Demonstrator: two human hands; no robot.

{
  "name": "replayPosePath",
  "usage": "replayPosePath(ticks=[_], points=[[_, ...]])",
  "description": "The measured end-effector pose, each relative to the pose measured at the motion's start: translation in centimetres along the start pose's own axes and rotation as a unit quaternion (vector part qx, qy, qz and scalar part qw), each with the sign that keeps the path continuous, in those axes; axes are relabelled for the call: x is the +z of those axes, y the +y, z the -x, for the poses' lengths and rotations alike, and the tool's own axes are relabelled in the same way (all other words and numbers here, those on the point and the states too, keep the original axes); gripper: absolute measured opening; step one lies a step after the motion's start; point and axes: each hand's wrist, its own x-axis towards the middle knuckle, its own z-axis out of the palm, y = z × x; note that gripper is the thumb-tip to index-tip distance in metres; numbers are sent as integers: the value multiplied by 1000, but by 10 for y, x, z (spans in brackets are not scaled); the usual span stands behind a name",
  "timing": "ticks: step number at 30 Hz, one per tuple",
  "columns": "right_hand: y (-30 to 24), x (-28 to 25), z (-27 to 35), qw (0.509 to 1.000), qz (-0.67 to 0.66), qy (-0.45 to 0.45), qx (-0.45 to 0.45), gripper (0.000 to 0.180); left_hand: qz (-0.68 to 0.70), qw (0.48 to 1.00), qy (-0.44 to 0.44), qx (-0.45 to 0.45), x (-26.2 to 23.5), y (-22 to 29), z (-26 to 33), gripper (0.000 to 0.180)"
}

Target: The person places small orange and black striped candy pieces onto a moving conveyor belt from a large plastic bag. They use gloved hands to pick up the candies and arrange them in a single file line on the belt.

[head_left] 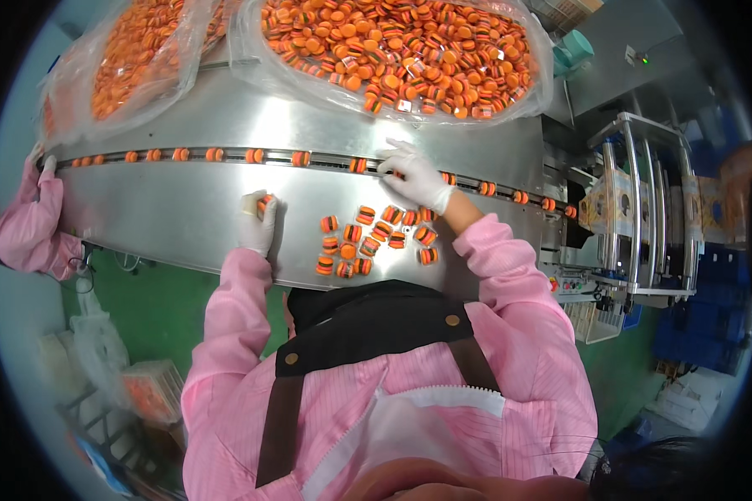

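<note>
1. The left hand [257, 224], gloved white, sat left of centre on the steel desk [184, 225], its fingers pinching a small orange burger-shaped sweet [265, 203] at their tips.
2. The right hand [416, 179] lay just right of centre, fingers spread loosely over the conveyor slot [226, 155]; I could not tell whether they gripped anything.
3. A loose pile of sweets [372, 240] lay on the desk between the two hands, just below the right one and nearer to it.
4. The slot ran left to right across the frame, above both hands, with single sweets spaced along it.
5. Two clear bags of sweets [393, 50] filled the upper frame.
6. A pink sleeve [29, 230] of another person showed at the left edge.
</note>
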Motion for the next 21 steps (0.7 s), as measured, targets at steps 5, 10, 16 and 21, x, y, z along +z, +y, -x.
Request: replayPosePath(ticks=[5,10,16,21], points=[[-1,-59,61,938,95,161,291,13,14,1000,-6,-23,0,2,2,24],[7,-78,98,860,122,25,495,35,14,1000,2,-10,1,-7,2,24],[8,-68,87,804,244,-38,541,46,-6,1000,6,20,4,-14,1,22],[30,-72,99,780,237,-54,576,49,0,1000,10,20,2,-8,1,20]])
